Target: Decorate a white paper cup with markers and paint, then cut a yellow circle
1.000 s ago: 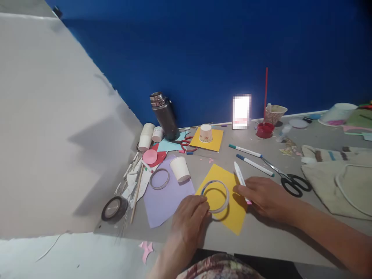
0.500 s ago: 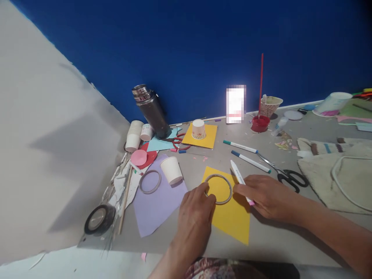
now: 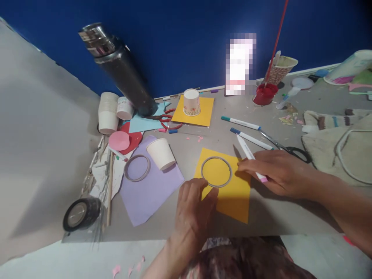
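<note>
On a yellow sheet of paper lies a thin grey ring. My left hand rests at its lower left, index fingertip at the rim and thumb just below, fingers apart and not wrapped round it. A white marker with a pink end is held in my right hand at the sheet's right side. Its pale tip points up and left, away from the paper. To the left, a second ring and a white paper cup lie on a purple sheet.
A dark thermos leans by the blue wall. Behind the yellow sheet are two markers, black-handled scissors and a decorated cup. A black tape roll sits at left, stacked cups behind, a cloth at right.
The view has tilted down and come closer. My left hand has slid from the ring's left side to its lower edge, its grip loosened. My right hand still holds the marker.
</note>
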`<state>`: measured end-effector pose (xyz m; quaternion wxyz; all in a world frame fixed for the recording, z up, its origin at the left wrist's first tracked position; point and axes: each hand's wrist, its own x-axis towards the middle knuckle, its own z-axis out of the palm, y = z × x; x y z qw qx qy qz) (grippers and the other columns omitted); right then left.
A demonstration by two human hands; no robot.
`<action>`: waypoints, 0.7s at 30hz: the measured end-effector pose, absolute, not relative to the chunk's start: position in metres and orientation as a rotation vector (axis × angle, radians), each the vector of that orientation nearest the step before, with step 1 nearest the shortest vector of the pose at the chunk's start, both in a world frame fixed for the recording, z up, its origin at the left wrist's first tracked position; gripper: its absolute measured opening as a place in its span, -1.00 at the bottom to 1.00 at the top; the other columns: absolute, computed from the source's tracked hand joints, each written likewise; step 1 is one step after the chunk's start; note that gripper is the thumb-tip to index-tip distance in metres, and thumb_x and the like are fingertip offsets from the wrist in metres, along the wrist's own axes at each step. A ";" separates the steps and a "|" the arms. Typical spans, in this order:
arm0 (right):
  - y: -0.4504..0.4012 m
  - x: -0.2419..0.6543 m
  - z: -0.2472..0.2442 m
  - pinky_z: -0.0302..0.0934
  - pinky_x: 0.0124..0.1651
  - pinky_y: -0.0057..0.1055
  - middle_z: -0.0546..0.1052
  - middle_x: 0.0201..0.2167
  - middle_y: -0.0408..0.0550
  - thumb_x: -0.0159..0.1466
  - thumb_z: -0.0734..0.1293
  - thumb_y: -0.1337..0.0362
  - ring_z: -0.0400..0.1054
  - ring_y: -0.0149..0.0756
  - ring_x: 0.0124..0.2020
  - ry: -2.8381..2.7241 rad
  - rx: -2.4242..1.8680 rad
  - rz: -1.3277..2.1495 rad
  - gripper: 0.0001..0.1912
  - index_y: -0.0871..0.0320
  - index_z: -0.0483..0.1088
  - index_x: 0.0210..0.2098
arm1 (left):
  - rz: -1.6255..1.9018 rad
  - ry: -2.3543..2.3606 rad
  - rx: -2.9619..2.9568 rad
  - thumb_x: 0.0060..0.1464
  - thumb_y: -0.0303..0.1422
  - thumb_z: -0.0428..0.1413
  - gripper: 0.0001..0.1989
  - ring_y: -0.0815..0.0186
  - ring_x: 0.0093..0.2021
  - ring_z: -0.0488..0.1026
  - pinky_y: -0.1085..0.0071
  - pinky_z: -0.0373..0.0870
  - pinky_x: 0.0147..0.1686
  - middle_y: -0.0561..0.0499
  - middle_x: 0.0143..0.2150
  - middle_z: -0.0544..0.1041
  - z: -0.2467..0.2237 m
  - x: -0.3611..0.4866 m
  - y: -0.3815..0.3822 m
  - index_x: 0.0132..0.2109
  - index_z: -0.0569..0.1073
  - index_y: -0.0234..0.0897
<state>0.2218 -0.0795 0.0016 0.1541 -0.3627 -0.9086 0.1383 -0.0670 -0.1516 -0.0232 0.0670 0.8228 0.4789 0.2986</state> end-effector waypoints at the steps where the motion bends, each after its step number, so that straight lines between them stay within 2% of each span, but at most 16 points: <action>1: -0.080 0.222 0.004 0.11 -0.23 -0.33 0.59 -0.38 -0.06 0.33 0.24 0.40 0.42 -0.20 -0.35 -2.611 -1.045 0.358 -0.68 0.05 0.50 0.00 | 0.899 1.434 2.494 0.30 -0.51 0.16 -0.77 0.13 0.05 0.47 0.19 0.47 0.00 -0.11 0.04 0.54 -0.023 -0.066 -0.151 0.03 0.55 -0.14; 4: -0.087 0.218 0.011 0.07 -0.25 -0.31 0.54 -0.44 -0.08 0.27 0.23 0.46 0.38 -0.20 -0.38 -2.686 -1.008 0.257 -0.65 0.06 0.49 -0.04 | 0.898 1.424 2.558 0.30 -0.51 0.17 -0.77 0.09 0.14 0.47 0.12 0.49 0.08 -0.12 0.11 0.56 -0.025 -0.063 -0.149 0.02 0.55 -0.12; 8: -0.100 0.207 0.012 0.00 -0.31 -0.29 0.47 -0.51 -0.12 0.24 0.23 0.50 0.29 -0.22 -0.46 -2.771 -0.978 0.230 -0.72 0.08 0.45 -0.17 | 0.923 1.455 2.607 0.27 -0.50 0.21 -0.80 0.07 0.10 0.51 0.07 0.50 0.07 -0.09 0.04 0.61 -0.032 -0.058 -0.147 -0.05 0.58 -0.10; 12: -0.105 0.202 0.011 0.03 -0.34 -0.30 0.48 -0.50 -0.12 0.29 0.23 0.51 0.30 -0.23 -0.48 -2.742 -0.977 0.308 -0.73 0.09 0.45 -0.15 | 0.976 1.472 2.534 0.25 -0.50 0.22 -0.78 0.10 0.07 0.54 0.11 0.52 0.04 -0.07 -0.01 0.64 -0.036 -0.059 -0.147 -0.03 0.59 -0.09; 17: -0.106 0.202 0.010 0.15 -0.35 -0.33 0.53 -0.45 -0.11 0.39 0.20 0.49 0.37 -0.26 -0.48 -2.599 -1.036 0.423 -0.73 0.05 0.48 -0.14 | 0.972 1.434 2.470 0.29 -0.48 0.17 -0.66 0.05 0.14 0.54 0.07 0.56 0.06 -0.14 0.10 0.62 -0.044 -0.065 -0.150 0.16 0.53 -0.11; 19: -0.107 0.202 0.009 0.17 -0.37 -0.35 0.55 -0.44 -0.11 0.41 0.21 0.46 0.39 -0.28 -0.49 -2.563 -1.073 0.467 -0.75 0.05 0.47 -0.19 | 1.010 1.400 2.494 0.32 -0.45 0.13 -0.63 0.03 0.19 0.53 0.06 0.57 0.07 -0.19 0.13 0.60 -0.050 -0.066 -0.150 0.24 0.47 -0.16; 21: -0.107 0.202 0.009 0.16 -0.40 -0.36 0.53 -0.48 -0.14 0.43 0.20 0.45 0.37 -0.32 -0.53 -2.553 -1.100 0.517 -0.76 0.05 0.43 -0.26 | 1.117 1.416 2.511 0.37 -0.42 0.06 -0.66 0.02 0.19 0.52 0.04 0.58 0.07 -0.22 0.14 0.60 -0.053 -0.066 -0.149 0.23 0.46 -0.21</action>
